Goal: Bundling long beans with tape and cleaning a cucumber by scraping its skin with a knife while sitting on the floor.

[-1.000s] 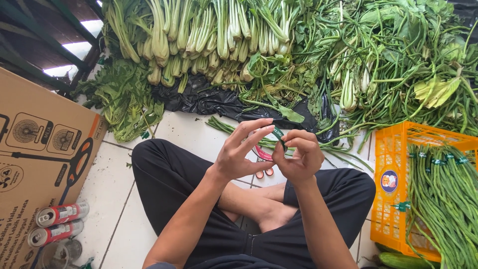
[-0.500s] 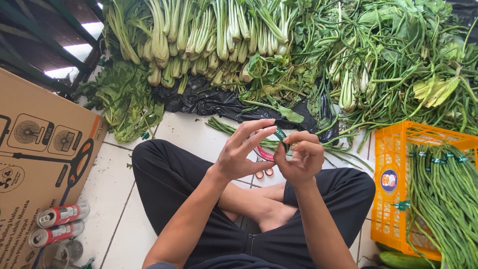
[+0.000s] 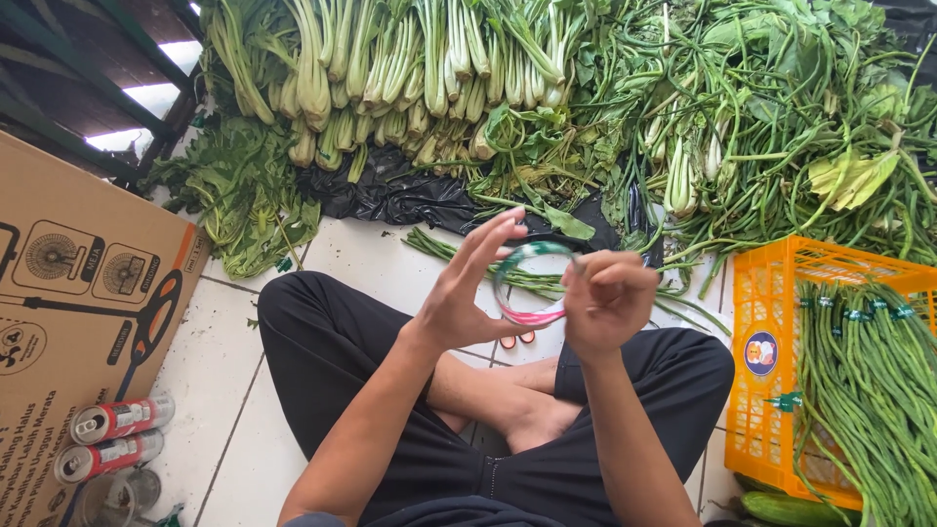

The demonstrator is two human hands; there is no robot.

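Black trousers (image 3: 332, 351); bare forearms, bare feet; no sleeves visible.

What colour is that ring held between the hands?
The ring is green on top, pink below; head view.

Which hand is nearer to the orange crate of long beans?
The right hand, which pinches the tape ring just left of the orange crate. The left hand is on the ring's far side, farther away.
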